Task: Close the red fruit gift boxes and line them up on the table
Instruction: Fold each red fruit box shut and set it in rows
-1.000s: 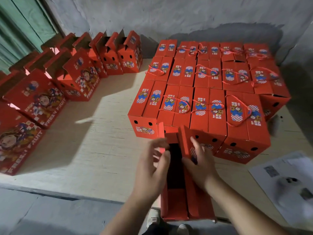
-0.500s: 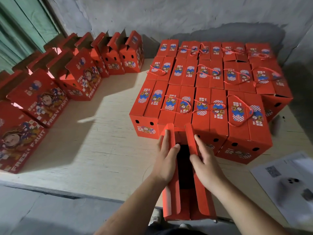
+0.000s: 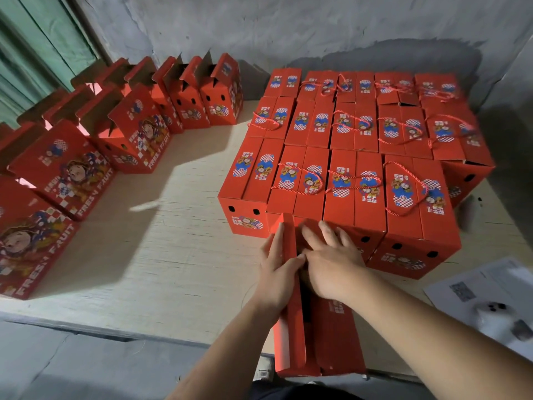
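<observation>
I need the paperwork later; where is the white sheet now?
In the head view, the white sheet lies at the table's near right corner, right of the closed red boxes.

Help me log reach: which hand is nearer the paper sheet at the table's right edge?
Right. The right hand presses the box flap on the side facing the paper sheet; the left hand grips the box's far side.
</observation>
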`<state>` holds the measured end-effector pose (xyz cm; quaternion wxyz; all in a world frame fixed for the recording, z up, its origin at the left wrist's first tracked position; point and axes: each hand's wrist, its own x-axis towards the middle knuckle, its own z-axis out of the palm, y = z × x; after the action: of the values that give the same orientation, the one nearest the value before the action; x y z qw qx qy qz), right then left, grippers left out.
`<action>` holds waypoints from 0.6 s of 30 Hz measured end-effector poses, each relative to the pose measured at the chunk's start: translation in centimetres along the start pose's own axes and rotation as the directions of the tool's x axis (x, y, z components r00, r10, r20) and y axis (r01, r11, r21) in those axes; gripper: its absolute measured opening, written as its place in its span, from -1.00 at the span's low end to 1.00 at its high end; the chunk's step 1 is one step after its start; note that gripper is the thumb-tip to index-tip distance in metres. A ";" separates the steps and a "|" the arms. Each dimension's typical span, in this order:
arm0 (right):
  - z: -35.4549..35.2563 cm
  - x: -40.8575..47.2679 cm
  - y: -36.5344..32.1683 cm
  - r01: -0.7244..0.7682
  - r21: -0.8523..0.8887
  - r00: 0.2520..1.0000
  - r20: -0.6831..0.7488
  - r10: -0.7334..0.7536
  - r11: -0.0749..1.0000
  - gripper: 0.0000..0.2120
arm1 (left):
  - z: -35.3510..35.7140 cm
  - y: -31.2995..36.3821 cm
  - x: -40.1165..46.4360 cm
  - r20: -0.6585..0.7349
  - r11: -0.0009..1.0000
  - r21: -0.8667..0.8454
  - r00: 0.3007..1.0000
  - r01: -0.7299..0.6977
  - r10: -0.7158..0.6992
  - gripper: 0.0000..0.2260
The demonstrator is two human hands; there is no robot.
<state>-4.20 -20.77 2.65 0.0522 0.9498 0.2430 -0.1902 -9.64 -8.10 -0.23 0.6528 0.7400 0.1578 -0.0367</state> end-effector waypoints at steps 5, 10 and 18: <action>1.6 0.3 0.5 -0.043 0.270 0.998 0.062 0.027 0.962 -0.31 | 0.0 -0.7 0.5 -0.038 0.964 0.265 0.998 -0.037 0.049 -0.34; 4.1 -0.9 1.0 -0.063 0.706 0.992 -0.036 0.125 0.705 -0.16 | -0.2 0.0 1.7 -0.089 0.957 0.291 0.995 -0.023 0.051 -0.35; 4.7 -0.9 0.9 0.073 0.911 0.944 -0.194 0.266 0.405 -0.28 | 0.4 0.9 3.0 -0.009 0.793 0.609 1.000 -0.003 0.010 -0.23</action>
<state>-6.13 -22.84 -1.31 -0.4988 0.8544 0.0496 -0.1368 -6.46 -7.98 -0.19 0.3795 0.9113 0.1389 -0.0788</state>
